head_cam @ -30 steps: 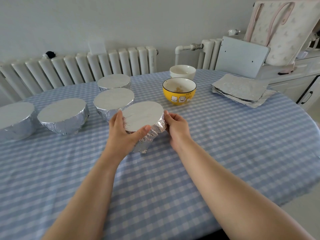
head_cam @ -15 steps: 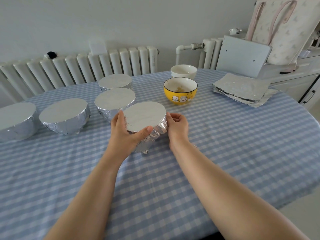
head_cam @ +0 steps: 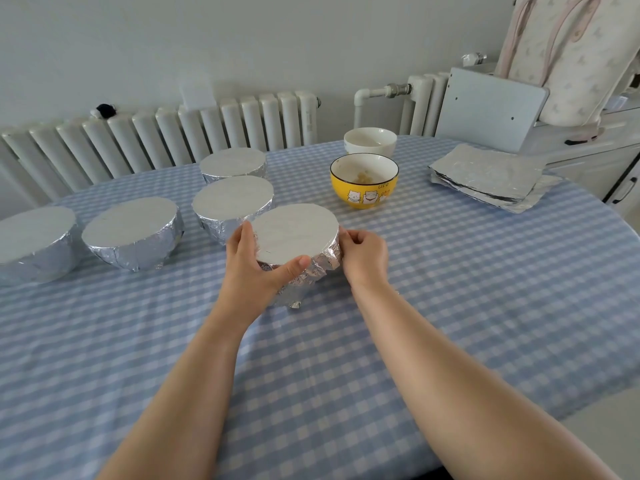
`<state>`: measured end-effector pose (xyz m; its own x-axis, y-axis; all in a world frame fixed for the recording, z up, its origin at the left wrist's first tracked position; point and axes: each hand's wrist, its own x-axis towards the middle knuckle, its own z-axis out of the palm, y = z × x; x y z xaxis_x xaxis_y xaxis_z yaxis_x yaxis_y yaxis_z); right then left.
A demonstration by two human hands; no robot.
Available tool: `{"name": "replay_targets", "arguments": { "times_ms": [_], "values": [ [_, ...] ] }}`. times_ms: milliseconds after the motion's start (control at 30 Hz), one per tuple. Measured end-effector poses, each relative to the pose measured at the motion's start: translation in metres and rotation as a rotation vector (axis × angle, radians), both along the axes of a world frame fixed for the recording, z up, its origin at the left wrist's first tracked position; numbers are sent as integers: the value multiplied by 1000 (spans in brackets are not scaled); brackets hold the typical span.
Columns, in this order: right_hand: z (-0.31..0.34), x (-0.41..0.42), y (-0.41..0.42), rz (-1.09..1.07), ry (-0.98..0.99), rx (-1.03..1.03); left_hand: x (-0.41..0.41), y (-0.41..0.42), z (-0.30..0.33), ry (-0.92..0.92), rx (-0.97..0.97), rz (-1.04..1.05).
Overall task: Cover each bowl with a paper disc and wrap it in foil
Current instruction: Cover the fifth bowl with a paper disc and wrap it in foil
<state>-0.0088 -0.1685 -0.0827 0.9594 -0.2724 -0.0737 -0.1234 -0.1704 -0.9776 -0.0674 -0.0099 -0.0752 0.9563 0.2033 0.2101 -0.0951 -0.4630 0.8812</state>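
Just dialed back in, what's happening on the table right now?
A person is pressing foil around a wrapped bowl near the middle of the table. The left hand grips its near-left side and the right hand pinches the foil on its right. Four bowls to the left are already wrapped. The yellow bowl and the white bowl behind it are uncovered, with the foil sheets stacked to the right.

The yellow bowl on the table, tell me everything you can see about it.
The yellow bowl looks glazed ceramic, with a dark rim, a pale inside and cartoon cats on its front. It stands upright and uncovered on the checked tablecloth, holding a small clump of food. A white bowl sits just behind it. Neither hand touches it.
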Motion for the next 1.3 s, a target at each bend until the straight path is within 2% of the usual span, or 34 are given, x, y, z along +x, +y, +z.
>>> {"name": "replay_targets", "arguments": {
  "times_ms": [133,267,467,633,867,1100,1300],
  "values": [
    [4,-10,-6,55,-75,-43,0,2,1,13,-11,6],
    [18,-23,-3,127,-82,-216,0,3,0,14,-2,15],
    [25,-29,1,253,-84,-236,-1,0,3,4,46,18],
    [24,-20,-2,267,13,-147,-1,-3,1,-22,111,23],
    [16,-12,-6,273,160,156,-1,-6,-1,-37,160,10],
    [14,-11,-2,250,175,160,-4,-8,0,-26,195,26],
    [10,-10,-1,280,228,188,-5,-2,3,-33,95,88]
  ]
}}
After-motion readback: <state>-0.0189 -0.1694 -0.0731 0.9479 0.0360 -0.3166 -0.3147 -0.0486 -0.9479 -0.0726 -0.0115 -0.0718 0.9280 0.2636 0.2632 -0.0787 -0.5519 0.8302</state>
